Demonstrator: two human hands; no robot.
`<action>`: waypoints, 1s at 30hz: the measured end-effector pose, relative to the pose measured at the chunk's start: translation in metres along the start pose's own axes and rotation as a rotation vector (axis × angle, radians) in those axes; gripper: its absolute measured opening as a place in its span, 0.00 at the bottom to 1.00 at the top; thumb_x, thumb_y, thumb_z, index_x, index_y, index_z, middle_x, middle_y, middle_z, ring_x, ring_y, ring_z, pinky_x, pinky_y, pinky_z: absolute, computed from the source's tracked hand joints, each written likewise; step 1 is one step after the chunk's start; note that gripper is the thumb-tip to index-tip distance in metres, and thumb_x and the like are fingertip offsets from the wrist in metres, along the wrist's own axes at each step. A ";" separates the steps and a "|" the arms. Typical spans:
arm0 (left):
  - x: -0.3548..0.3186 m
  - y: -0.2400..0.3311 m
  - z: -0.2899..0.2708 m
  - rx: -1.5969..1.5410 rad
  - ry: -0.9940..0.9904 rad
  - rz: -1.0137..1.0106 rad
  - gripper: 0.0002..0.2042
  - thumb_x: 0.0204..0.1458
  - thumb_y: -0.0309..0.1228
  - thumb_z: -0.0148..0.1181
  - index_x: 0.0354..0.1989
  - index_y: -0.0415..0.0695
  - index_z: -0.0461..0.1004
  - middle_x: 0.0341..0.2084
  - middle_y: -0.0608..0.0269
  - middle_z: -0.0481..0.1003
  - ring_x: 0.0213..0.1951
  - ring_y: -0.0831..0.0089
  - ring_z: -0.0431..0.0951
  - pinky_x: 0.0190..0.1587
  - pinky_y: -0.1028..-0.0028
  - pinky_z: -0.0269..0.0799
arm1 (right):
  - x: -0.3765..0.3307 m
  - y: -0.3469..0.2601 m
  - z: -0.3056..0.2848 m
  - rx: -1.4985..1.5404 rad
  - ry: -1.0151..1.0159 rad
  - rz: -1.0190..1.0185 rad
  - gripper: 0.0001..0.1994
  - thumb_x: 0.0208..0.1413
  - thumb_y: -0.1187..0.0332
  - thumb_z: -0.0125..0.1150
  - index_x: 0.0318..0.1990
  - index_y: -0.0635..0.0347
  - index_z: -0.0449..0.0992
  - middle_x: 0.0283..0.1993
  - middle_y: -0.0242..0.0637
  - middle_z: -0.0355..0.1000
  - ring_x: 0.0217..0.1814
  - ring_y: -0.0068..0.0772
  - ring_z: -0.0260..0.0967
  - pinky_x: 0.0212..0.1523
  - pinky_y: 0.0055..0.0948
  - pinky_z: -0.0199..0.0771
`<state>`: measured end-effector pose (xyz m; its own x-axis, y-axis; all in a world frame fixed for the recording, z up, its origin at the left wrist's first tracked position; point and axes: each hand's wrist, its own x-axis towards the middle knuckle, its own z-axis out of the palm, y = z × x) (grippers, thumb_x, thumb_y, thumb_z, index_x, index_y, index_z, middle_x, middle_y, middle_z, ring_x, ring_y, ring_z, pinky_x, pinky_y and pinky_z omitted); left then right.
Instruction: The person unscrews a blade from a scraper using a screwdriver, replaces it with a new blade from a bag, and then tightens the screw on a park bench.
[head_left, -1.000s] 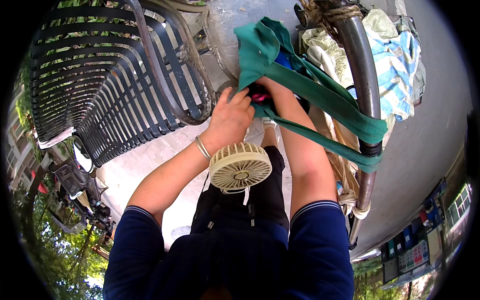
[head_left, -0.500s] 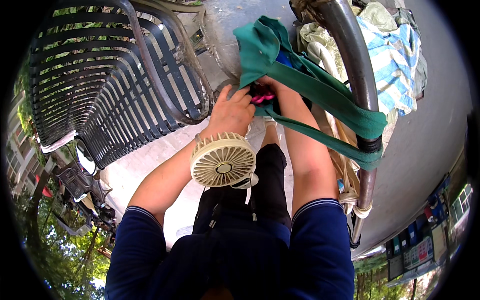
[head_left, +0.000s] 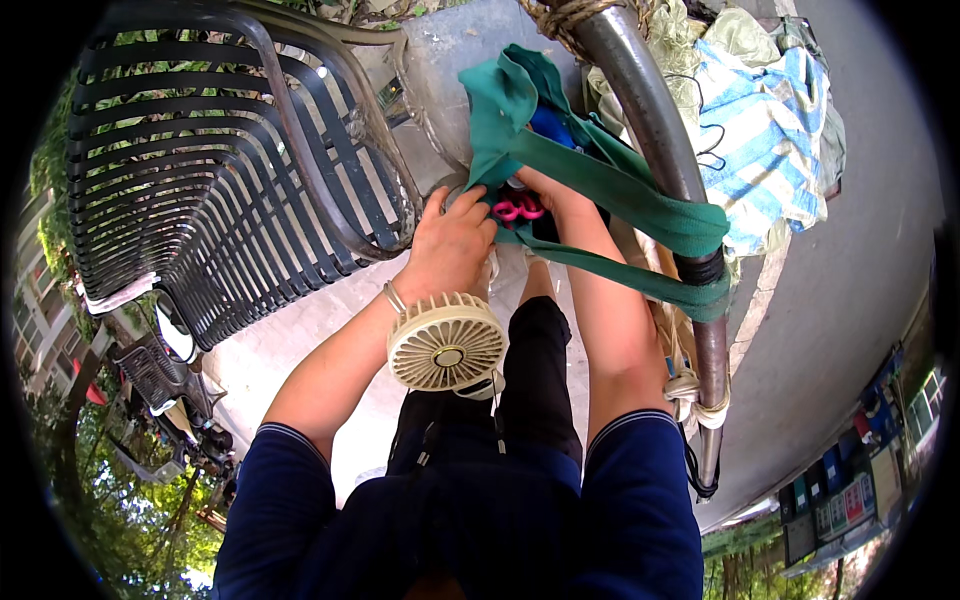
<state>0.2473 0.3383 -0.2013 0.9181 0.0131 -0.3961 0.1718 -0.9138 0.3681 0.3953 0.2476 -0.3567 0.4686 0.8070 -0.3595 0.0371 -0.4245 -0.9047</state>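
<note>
Head view: green bag (head_left: 495, 110) lies straight ahead of and just right of the left hand's fingers, mouth facing back toward the body. Left hand (head_left: 450, 245) sits at the near-left edge, fingertips touching the cloth, slightly spread; thumb hidden, can't tell if they pinch. Right hand (head_left: 545, 184) reaches into the mouth, its fingers out of sight inside, so can't tell wide, narrow or holding.

Pink loops (head_left: 517, 208) show in the opening, between the left fingertips and the right wrist, close to both. Loops sit side by side, left to right; whatever they belong to is hidden, long axis unclear. Blue item (head_left: 550, 126) shows deeper in, beyond the right wrist. Green straps (head_left: 610, 187) run rightward from the mouth, over the right forearm, around a metal bar (head_left: 655, 110). Cream fan (head_left: 447, 345) is bodyward of the left fingers, overlapping the wrist in view.
</note>
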 end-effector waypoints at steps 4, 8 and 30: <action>0.001 0.000 -0.007 -0.027 0.008 -0.005 0.13 0.44 0.30 0.65 0.39 0.44 0.76 0.46 0.61 0.73 0.61 0.64 0.64 0.63 0.54 0.53 | -0.014 -0.010 -0.007 0.080 -0.115 0.080 0.30 0.46 0.73 0.64 0.61 0.54 0.67 0.45 0.36 0.73 0.45 0.30 0.70 0.48 0.30 0.71; 0.002 0.001 -0.012 -0.047 0.043 -0.036 0.13 0.45 0.30 0.65 0.41 0.44 0.75 0.47 0.59 0.72 0.61 0.63 0.64 0.63 0.53 0.53 | -0.028 -0.012 -0.010 -0.073 -0.344 0.239 0.32 0.46 0.76 0.65 0.62 0.55 0.66 0.43 0.35 0.73 0.43 0.27 0.71 0.45 0.28 0.72; 0.015 -0.004 -0.014 0.007 0.090 -0.067 0.14 0.44 0.29 0.65 0.41 0.42 0.75 0.55 0.50 0.69 0.63 0.58 0.62 0.62 0.54 0.54 | -0.084 -0.045 -0.005 0.042 0.300 -0.060 0.23 0.51 0.77 0.62 0.57 0.63 0.69 0.55 0.46 0.69 0.54 0.41 0.70 0.55 0.30 0.68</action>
<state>0.2650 0.3481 -0.1971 0.9331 0.1101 -0.3423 0.2315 -0.9125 0.3374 0.3584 0.1968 -0.2844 0.7064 0.6702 -0.2275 0.0391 -0.3578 -0.9330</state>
